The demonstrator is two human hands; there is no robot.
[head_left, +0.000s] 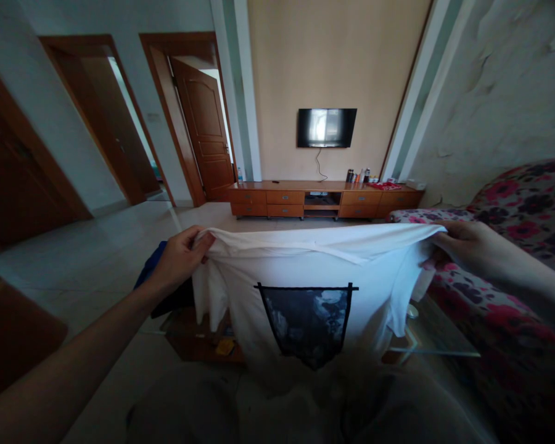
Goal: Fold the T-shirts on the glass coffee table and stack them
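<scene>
A white T-shirt [379, 271] with a dark framed print [308, 320] on its front hangs stretched out before me. At its upper left, near the shoulder, my left hand [185, 250] pinches the cloth between thumb and fingers. The upper right shoulder is gripped by my right hand [457, 243], some of whose fingers are hidden behind the fabric. The top edge runs nearly straight between both hands, and the sleeves droop below them. The lower part of the shirt falls into shadow near my legs. Behind my left hand lies a dark blue cloth [155, 265].
A glass-topped table [444, 339] shows partly behind the shirt, with a yellow item [225, 346] on a lower level at left. On the right is a floral sofa [522, 231]. A low wooden cabinet [284, 198] stands under a wall TV [327, 127]. A brown door [203, 123] stands ajar.
</scene>
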